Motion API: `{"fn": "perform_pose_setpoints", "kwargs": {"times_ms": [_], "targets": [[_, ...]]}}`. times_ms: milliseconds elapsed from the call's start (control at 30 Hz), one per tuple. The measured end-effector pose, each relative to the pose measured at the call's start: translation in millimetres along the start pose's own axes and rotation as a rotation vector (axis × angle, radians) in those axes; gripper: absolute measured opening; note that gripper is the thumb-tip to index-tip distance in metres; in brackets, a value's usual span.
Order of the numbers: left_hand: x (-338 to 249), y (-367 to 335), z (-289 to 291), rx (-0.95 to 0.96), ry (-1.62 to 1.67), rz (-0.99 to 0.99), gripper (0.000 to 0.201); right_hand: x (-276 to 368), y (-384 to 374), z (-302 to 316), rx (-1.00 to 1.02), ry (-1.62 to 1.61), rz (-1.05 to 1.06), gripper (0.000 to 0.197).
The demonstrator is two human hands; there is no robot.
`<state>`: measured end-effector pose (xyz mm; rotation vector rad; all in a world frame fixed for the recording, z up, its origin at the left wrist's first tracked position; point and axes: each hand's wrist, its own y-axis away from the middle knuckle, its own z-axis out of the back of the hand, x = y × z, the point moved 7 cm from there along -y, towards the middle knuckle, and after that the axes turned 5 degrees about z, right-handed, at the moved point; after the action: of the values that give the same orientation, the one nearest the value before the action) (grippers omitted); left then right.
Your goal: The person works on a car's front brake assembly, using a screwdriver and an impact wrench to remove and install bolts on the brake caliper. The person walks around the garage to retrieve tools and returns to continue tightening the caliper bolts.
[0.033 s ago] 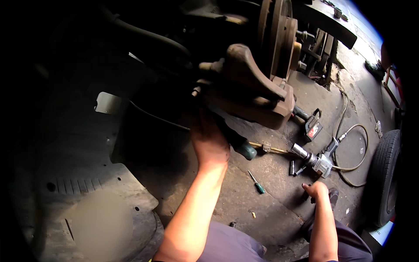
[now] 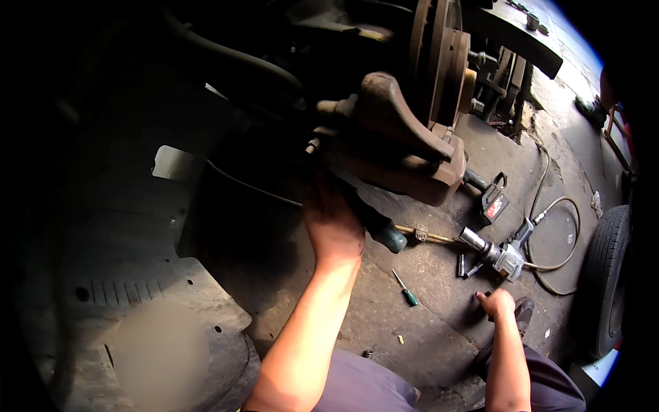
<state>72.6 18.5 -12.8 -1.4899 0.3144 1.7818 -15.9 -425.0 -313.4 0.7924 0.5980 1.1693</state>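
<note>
My left hand (image 2: 333,223) reaches up beneath a rusty brake caliper (image 2: 405,168) beside the brake disc (image 2: 439,69). Shadow hides its fingertips, so its grip cannot be made out. Against its right side lies a black, thick-bodied thing with a rounded dark green end (image 2: 392,238), perhaps a tool handle. Lower right, above my knee, my right hand (image 2: 498,302) is closed, thumb pointing left. Something dark shows under its fingers, too shadowed to name. Bolts (image 2: 313,145) stick out of the caliper's left side, above my left hand.
On the floor lie a small green-handled screwdriver (image 2: 405,288), an impact wrench (image 2: 506,259) with a hose (image 2: 576,220), and a black cordless tool (image 2: 494,200). A tyre (image 2: 613,281) stands far right. A dark panel (image 2: 130,275) spans the left. Another person's foot (image 2: 589,108) shows upper right.
</note>
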Motion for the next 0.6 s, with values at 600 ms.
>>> {"fn": "perform_pose_setpoints", "kwargs": {"times_ms": [600], "targets": [[13.7, 5.2, -10.6, -0.017, 0.328, 0.269, 0.044, 140.7, 180.2, 142.1, 0.326, -1.75, 1.029, 0.065]]}}
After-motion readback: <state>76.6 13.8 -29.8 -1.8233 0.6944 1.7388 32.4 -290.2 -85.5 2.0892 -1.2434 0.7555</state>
